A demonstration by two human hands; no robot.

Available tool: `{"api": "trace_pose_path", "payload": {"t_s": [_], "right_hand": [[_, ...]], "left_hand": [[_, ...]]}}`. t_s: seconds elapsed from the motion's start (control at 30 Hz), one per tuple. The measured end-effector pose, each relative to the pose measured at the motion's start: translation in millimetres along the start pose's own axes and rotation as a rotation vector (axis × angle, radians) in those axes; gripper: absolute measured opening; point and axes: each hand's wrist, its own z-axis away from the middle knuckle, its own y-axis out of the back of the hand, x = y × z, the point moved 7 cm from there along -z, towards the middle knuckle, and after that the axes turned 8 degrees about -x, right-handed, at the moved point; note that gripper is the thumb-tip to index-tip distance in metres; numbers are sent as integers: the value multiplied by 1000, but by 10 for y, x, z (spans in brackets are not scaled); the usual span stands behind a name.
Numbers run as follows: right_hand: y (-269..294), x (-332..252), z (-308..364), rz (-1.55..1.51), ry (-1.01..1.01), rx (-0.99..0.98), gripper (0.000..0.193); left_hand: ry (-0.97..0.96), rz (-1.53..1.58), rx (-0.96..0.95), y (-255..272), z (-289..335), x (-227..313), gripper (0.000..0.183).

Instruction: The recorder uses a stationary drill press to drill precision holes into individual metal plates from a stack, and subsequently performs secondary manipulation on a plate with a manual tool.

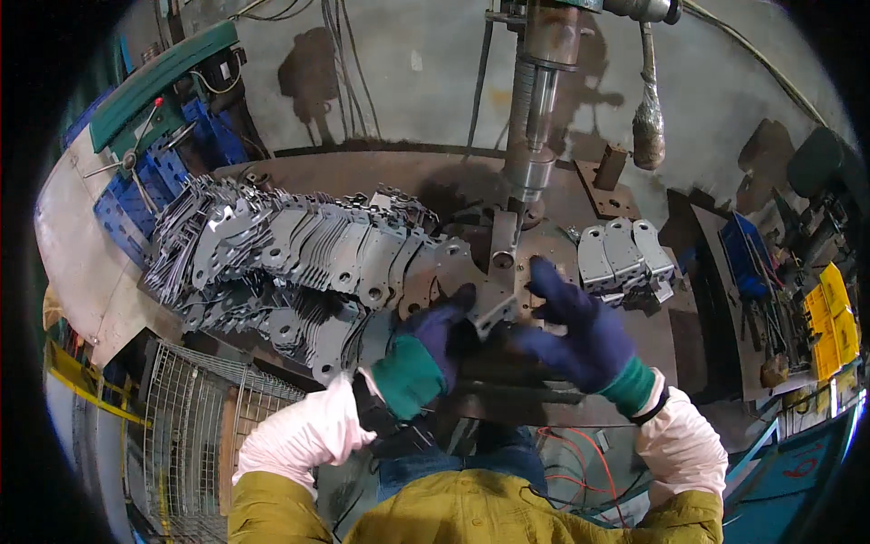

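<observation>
Grey wall (408, 72), backing a brown metal surface (335, 168); head view, one. Item: bracket (489, 297), bent grey metal, pierced, lying between the hands just in front of a metal fixture (504, 238), below an upright machine spindle (531, 168). Left hand (428, 343), gloved purple: fingers curled at the bracket's left side; whether they grip it, cannot tell. Right hand (584, 328), likewise gloved: fingers and thumb spread apart, near the bracket's right end. Hazards, as judged: loose glove fabric could snag if the spindle turns; a bumped left forearm could topple the stacked brackets (308, 245); a one-sided hold could let the bracket skew. Containers: wire basket (186, 412), wooden board inside; blue tray (745, 258), thin rod-like pieces within; yellow bins (829, 322), contents indistinct.
</observation>
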Motion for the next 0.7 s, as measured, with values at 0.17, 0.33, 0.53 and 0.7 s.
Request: {"api": "trace_pose_path", "payload": {"t_s": [0.17, 0.33, 0.53, 0.7], "right_hand": [[-206, 5, -88, 235, 13, -2, 61], [-236, 213, -96, 117, -100, 37, 64], [-326, 440, 19, 126, 30, 86, 78], [-388, 444, -8, 207, 56, 98, 83]], "left_hand": [[17, 5, -88, -7, -21, -251, 32], [97, -268, -287, 72, -56, -297, 29], [-202, -1568, -399, -434, 146, 331, 41], [-807, -2486, -138, -706, 183, 706, 90]]}}
